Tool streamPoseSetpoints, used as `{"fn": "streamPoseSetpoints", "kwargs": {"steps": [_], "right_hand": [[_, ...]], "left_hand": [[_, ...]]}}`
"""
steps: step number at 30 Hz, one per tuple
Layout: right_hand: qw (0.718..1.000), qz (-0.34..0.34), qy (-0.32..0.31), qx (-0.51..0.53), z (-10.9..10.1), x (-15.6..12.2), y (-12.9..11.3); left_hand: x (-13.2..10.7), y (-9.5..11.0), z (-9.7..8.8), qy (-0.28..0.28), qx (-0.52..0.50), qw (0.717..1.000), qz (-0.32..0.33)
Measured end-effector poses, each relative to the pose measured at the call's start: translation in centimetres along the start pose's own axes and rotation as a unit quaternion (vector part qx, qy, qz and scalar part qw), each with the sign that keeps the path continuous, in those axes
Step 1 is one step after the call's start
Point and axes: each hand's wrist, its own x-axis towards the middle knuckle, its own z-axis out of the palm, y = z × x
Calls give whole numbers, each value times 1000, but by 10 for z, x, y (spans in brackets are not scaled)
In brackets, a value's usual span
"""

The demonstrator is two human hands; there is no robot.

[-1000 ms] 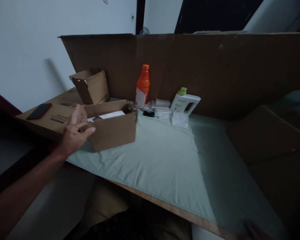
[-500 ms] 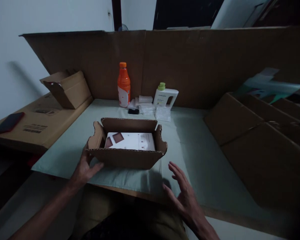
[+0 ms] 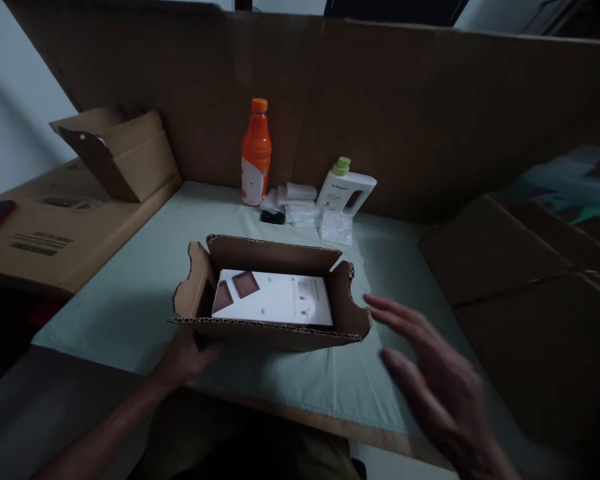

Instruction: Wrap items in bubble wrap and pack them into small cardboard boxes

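An open-topped cardboard box point(image 3: 280, 339) stands on the pale green cloth in front of me. Inside it lies a white printed carton point(image 3: 275, 300) with brown squares on its top face. My left hand point(image 3: 183, 360) holds the cardboard box at its lower left corner, thumb along the front and the other fingers mostly hidden by the box. Off the box's right end, my right hand point(image 3: 430, 367) is open with fingers stretched and thumb apart, somewhat blurred and holding nothing.
Behind the box stand an orange bottle point(image 3: 257, 157), clear-wrapped packets point(image 3: 300, 205) and a white jug with a green cap point(image 3: 347, 190). A small carton point(image 3: 140, 157) sits on a flat cardboard box point(image 3: 55, 220) at left. Large cardboard boxes point(image 3: 540, 333) fill the right; a cardboard panel point(image 3: 405, 107) rises behind.
My right hand has moved right and closer to the box's right end, fingers still spread. The view has tilted down. My left hand remains at the box's left corner, fingers more hidden.
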Motion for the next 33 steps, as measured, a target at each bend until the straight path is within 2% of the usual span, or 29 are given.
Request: {"fn": "streamPoseSetpoints", "kwargs": {"steps": [1, 3, 5, 7, 9, 12, 15, 20, 23, 25, 27, 28, 29, 30, 33], "right_hand": [[999, -33, -2, -25, -14, 15, -9], [991, -96, -45, -79, -30, 45, -27], [978, -131, -114, -117, -31, 70, -42], [966, -136, -177, -131, -22, 83, -51], [958, -133, -214, -133, -11, 88, -54], [957, -130, -225, -130, -2, 84, -55], [959, -134, -231, -99, -2, 82, -60], [958, -128, -246, -73, -3, 83, -71], [967, -131, -200, -93, -12, 73, -65], [983, -101, -101, -117, -21, 57, -55], [990, -30, 21, -134, -25, 34, -41], [991, 11, 55, -125, -22, 21, -33], [992, 47, 59, -103, -17, 10, -26], [994, 73, 37, -69, -8, -1, -19], [991, 102, -80, 45, 34, -22, -3]], "left_hand": [[1, 1, -1, -14, 10, 1000, -6], [3, 3, -2, -33, 25, 999, -18], [3, 6, -2, -46, 24, 999, -15], [3, 10, -3, -65, 17, 998, -9], [3, 12, -3, -86, 18, 996, -7], [3, 12, -2, -67, 29, 997, 5], [4, 10, -1, -40, 24, 999, 18], [4, 10, -4, -64, 7, 998, 10], [2, 7, -5, -59, 20, 998, -11], [1, 4, -4, -32, 31, 999, -27], [0, 0, -2, -3, 31, 999, -31], [0, -1, -1, 7, 27, 999, -28], [0, -2, 0, 15, 22, 999, -25], [1, -3, 1, 21, 18, 999, -21], [-1, -4, 2, 33, 27, 999, -8]]}}
